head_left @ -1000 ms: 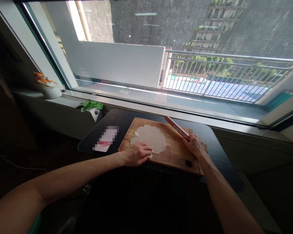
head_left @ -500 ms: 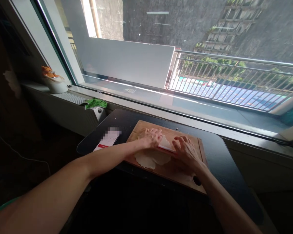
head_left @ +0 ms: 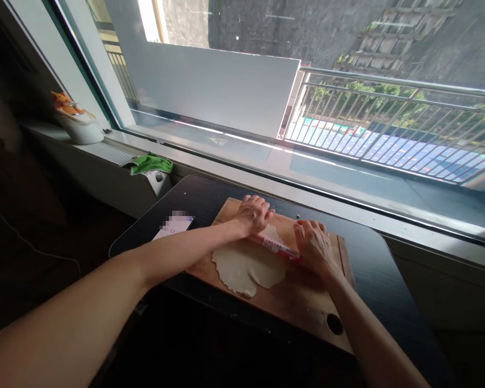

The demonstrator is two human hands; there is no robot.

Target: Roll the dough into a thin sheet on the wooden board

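Covering the L end of the rolling pin (head_left: 281, 248), the L hand (head_left: 254, 214) is curling its fingers fwd, held close tog.; the R hand (head_left: 313, 242) is lying over the R end, fingers bent & slightly apart. Can't tell if either is wrapping right round the pin or just pressing from above, as the undersides are hidden. Pin's mid section, w/ red-&-white markings, is showing in the gap btwn the hands, slanting from upper L to lower R over the dough (head_left: 248, 272). Dough is lying flat on the wooden board (head_left: 299, 310), thin w/ a ragged edge, mostly on the near side of the pin; a smaller bit is showing beyond it. Board is sitting on the dark table (head_left: 392, 291), w/ a round hole (head_left: 334, 324) showing nr its near R corner, beside the R forearm (head_left: 359, 318). L forearm (head_left: 198, 250) is passing over the board's L part & hiding the near end of the phone (head_left: 175, 225), which is lying on the table L of the board, top part blurred out. Past the table, a green cloth (head_left: 151, 163) is lying by a vent grille (head_left: 105, 153), & a white pot (head_left: 81, 129) w/ sth orange is standing nr the window. Outside, a metal railing (head_left: 388, 121) is catching the light.
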